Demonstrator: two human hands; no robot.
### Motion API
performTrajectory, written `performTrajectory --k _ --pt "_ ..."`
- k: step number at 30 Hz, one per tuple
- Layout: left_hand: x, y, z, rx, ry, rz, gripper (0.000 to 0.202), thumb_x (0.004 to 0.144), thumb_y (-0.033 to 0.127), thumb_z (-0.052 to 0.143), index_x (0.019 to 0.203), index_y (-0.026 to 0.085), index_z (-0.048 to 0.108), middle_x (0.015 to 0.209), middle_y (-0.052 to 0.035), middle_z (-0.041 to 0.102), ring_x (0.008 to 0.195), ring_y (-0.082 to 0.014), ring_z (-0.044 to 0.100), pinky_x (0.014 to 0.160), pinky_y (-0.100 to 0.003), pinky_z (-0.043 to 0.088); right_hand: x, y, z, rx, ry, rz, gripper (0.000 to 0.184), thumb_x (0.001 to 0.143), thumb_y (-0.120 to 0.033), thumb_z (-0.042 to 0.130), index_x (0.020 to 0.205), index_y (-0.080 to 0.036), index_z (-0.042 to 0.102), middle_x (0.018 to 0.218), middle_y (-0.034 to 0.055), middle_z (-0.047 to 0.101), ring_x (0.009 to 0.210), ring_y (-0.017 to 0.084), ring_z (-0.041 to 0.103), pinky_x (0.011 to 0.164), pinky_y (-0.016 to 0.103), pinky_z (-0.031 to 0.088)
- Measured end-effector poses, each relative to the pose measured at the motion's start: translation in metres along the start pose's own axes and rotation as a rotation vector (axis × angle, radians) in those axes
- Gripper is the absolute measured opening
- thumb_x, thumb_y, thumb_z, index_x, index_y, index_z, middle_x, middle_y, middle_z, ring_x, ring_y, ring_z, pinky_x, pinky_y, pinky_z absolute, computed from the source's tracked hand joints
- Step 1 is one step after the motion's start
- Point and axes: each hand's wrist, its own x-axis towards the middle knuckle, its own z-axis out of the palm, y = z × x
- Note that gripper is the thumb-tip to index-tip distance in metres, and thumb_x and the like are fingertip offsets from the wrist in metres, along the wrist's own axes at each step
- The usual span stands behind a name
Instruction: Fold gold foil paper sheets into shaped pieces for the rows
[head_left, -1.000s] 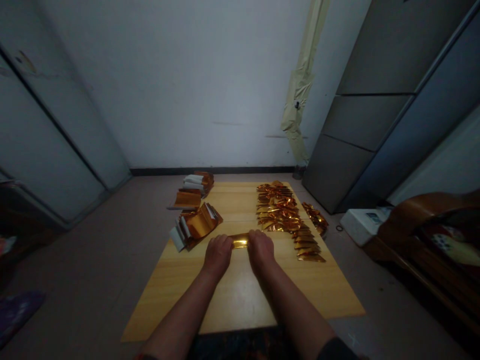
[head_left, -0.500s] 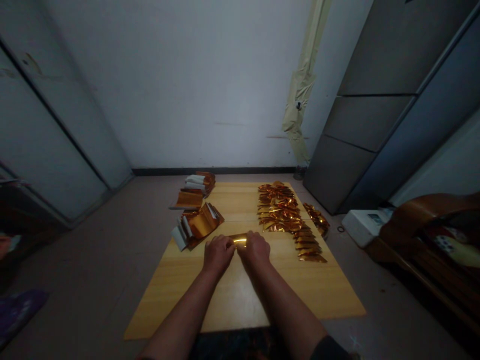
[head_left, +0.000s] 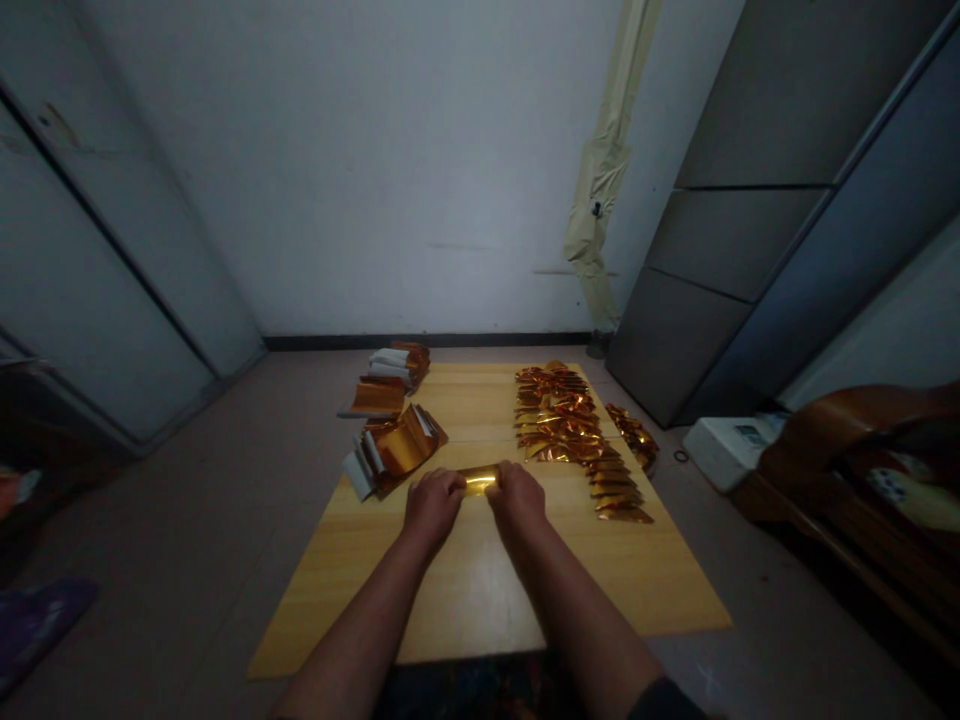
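Gold foil roll (head_left: pixel 480 481) in a pinching grip, left hand (head_left: pixel 433 506) and right hand (head_left: pixel 517 497) at its ends

A rolled sheet of glossy gold foil (head_left: pixel 480 482) shines mirror-smooth, and the crimped gold-orange foil pieces (head_left: pixel 556 415) glint along their creases. The broad pale-yellow board (head_left: pixel 472 600) beneath looks like smooth, satiny wood, perhaps laminate in this dim light. The white strips (head_left: pixel 358 476) look matt, like paper.

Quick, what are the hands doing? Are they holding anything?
Left hand: closed, holding one end of the gold foil piece.
Right hand: closed, holding the other end.
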Motion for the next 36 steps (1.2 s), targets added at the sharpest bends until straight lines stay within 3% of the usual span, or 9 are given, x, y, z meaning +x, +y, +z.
performTrajectory --k 9,16,27,32,36 --pt "0.001 -0.009 -0.002 -0.049 -0.042 0.037 0.023 0.081 0.012 0.053 0.090 0.024 0.071 0.096 -0.0017 0.068 0.100 -0.0177 0.060 0.087 -0.029 0.041 0.004 0.011 0.003 0.062 0.024 0.005 0.017 0.081 -0.013 0.049 0.085 -0.021 0.063 0.085 0.0013 0.066 0.074 0.013 0.054 0.059 0.024 0.024" --pt "-0.001 -0.010 -0.002 -0.056 -0.037 0.058 0.029 0.080 0.007 0.051 0.091 0.023 0.072 0.094 -0.0022 0.067 0.098 -0.0175 0.059 0.086 -0.028 0.041 0.003 0.015 0.005 0.138 0.047 -0.009 0.019 0.085 -0.014 0.045 0.083 -0.020 0.063 0.082 0.0022 0.066 0.072 0.013 0.054 0.058 0.024 0.024" --pt "0.002 -0.018 0.005 -0.062 -0.028 0.088 0.038 0.075 0.003 0.046 0.094 0.024 0.072 0.094 -0.0025 0.068 0.097 -0.0176 0.060 0.088 -0.030 0.042 0.005 0.011 -0.003 0.010 0.011 0.005 0.021 0.080 -0.011 0.048 0.088 -0.021 0.064 0.085 0.0030 0.067 0.074 0.015 0.057 0.059 0.025 0.026" --pt "-0.002 -0.008 0.000 -0.013 -0.017 0.075 0.031 0.077 0.012 0.053 0.101 0.024 0.069 0.097 -0.0035 0.066 0.100 -0.0199 0.058 0.088 -0.032 0.040 0.004 0.009 -0.005 -0.013 -0.020 -0.024 0.023 0.079 -0.016 0.052 0.097 -0.023 0.065 0.094 0.0039 0.065 0.080 0.016 0.059 0.063 0.025 0.030" --pt "-0.005 -0.005 0.001 -0.018 0.040 0.057 0.023 0.079 0.014 0.055 0.096 0.023 0.068 0.096 -0.0038 0.064 0.098 -0.0199 0.057 0.087 -0.031 0.041 0.001 0.011 -0.005 0.032 0.002 -0.013 0.019 0.079 -0.016 0.052 0.090 -0.024 0.065 0.092 0.0016 0.062 0.077 0.014 0.056 0.062 0.024 0.029"
